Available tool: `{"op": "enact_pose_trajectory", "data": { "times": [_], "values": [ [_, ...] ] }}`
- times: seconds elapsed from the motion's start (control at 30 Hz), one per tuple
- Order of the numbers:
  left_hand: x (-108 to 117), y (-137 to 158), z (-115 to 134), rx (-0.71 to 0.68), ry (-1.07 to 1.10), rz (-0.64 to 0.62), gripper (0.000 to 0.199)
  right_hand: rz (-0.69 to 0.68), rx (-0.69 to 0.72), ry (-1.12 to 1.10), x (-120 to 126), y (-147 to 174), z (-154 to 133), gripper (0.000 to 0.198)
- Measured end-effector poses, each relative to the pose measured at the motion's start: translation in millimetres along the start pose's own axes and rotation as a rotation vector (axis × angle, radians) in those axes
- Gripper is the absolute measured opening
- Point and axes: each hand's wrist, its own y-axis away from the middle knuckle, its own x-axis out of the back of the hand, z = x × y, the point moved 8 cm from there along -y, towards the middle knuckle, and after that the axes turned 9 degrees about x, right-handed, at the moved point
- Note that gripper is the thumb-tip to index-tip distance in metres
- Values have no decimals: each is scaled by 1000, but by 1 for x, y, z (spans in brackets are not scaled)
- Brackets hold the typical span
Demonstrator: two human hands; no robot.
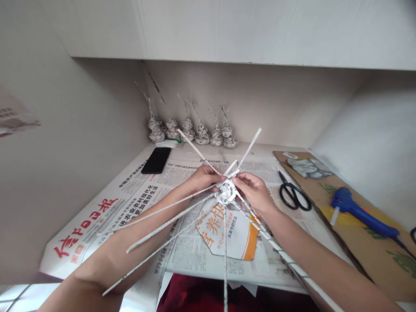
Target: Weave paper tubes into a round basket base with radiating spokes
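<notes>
A small round weave of rolled paper strips is held up between my two hands, above the newspaper-covered table. Long thin paper rods fan out from it on all sides. My left hand pinches the weave's left upper edge, thumb and fingers closed on it. On the opposite side, my right hand grips the right upper edge with thumb and forefinger. Some fingertips are hidden behind the weave. Below lies a cut piece of printed carton, white with orange lettering.
Several woven paper gourds stand along the back wall. A black phone lies on the newspaper at left. To the right are black scissors, a cardboard sheet, a blue glue gun and a crumpled grey packet.
</notes>
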Motion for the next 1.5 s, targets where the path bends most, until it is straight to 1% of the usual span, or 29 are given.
{"op": "enact_pose_trajectory", "data": {
  "times": [0.13,0.27,0.33,0.37,0.5,0.63,0.73,0.8,0.87,0.93,1.0,1.07,1.2,1.3,1.4,1.5],
  "values": [
    [-2,-1,-4,18,-13,18,14,-7,60,52,-1,1,0,23],
    [4,-3,-11,100,-25,111,8,-2,207,148,-1,1,-11,17],
    [5,-2,-10,100,-32,134,8,-7,238,197,-2,2,-14,17],
    [5,-1,-8,89,-34,126,10,-9,225,203,-2,2,-14,17],
    [1,-1,-5,54,-56,53,18,5,93,178,0,3,-2,24],
    [4,-5,-9,54,-62,11,23,16,41,195,1,2,3,26],
    [11,-7,-9,62,0,34,22,20,-15,110,2,0,6,29],
    [16,-7,-6,56,84,57,23,19,-101,49,2,0,11,33],
    [19,-7,-2,43,165,66,23,-32,-211,-7,-1,1,19,35],
    [20,-6,0,38,219,64,23,-139,-273,-106,-8,4,22,34],
    [19,-6,2,35,252,61,23,-223,-266,-215,-14,5,21,31],
    [17,-5,3,22,278,61,24,-250,-242,-265,-16,6,19,28],
    [13,-4,1,-5,300,96,25,-194,-199,-213,-15,6,16,32],
    [11,-3,1,-39,249,143,25,-130,-149,-140,-14,6,12,36],
    [8,-1,0,-50,171,189,23,-31,-144,-128,-8,6,13,36],
    [2,-1,-3,-15,128,163,22,74,-145,-148,0,3,20,33]
  ]
}}
